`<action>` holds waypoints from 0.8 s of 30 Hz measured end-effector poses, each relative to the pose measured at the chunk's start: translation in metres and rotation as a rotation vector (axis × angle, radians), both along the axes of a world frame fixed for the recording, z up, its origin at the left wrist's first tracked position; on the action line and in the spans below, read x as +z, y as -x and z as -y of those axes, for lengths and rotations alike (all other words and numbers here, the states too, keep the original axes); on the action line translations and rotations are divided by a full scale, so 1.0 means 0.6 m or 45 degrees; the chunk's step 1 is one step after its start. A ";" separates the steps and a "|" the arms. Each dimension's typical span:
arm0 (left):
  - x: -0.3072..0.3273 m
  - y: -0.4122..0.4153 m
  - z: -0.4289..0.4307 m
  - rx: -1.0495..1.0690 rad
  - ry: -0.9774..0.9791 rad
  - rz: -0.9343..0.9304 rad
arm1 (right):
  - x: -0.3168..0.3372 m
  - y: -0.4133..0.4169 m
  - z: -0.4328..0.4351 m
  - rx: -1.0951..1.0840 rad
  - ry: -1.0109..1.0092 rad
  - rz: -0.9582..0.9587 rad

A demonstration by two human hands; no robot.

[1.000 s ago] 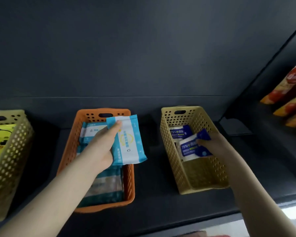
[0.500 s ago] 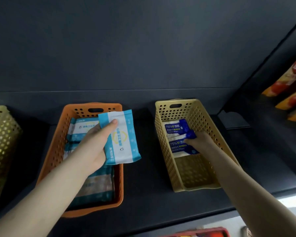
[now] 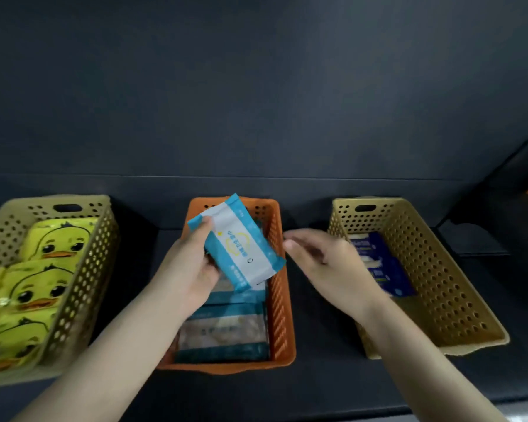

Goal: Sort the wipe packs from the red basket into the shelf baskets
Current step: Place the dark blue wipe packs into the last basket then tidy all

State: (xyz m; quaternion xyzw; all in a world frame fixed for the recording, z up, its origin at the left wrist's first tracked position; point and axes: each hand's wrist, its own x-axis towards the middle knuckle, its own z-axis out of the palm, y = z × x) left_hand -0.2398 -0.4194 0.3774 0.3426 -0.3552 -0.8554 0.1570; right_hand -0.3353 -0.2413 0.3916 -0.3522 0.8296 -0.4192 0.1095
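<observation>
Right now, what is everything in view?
left tan basket: one, tan, shelf left
duck wipe packs: three, yellow, inside it
orange basket: one, orange, shelf middle
teal wipe packs: at least two, teal-white, inside it
right tan basket: one, tan, shelf right
dark blue wipe packs: at least two, blue, inside it
shelf: one, black, under baskets
light blue wipe pack: one, blue-white, over orange basket
left hand: one, grips light blue wipe pack
right hand: one, empty, between orange basket and right tan basket
</observation>
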 end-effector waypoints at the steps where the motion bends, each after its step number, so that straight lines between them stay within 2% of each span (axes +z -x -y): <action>1: 0.001 -0.007 0.009 -0.004 0.007 -0.007 | 0.000 -0.013 0.022 0.023 0.018 0.064; 4: 0.007 -0.025 0.035 0.011 -0.026 -0.036 | -0.010 -0.036 0.077 0.025 -0.006 0.347; 7: 0.009 -0.043 0.066 -0.042 0.038 -0.074 | -0.020 -0.053 0.111 -0.021 0.095 0.653; 10: 0.005 -0.056 0.081 -0.218 0.358 0.013 | -0.025 -0.055 0.115 -0.130 0.227 0.853; 12: -0.003 -0.064 0.093 -0.336 0.544 0.039 | -0.024 -0.058 0.121 -0.069 0.179 0.963; 14: -0.010 -0.064 0.100 -0.444 0.748 0.061 | -0.023 -0.065 0.123 0.091 0.006 0.961; 16: -0.012 -0.060 0.103 -0.573 0.904 0.076 | -0.022 -0.069 0.126 0.093 -0.037 0.917; 19: -0.021 -0.056 0.115 -0.627 1.157 0.057 | -0.026 -0.067 0.127 -0.216 0.245 0.968; 22: -0.041 -0.056 0.140 -0.428 1.531 0.202 | -0.025 -0.057 0.122 -0.526 0.528 1.002; 24: -0.048 -0.063 0.147 -0.390 1.513 0.306 | -0.025 -0.056 0.121 -0.596 0.540 0.900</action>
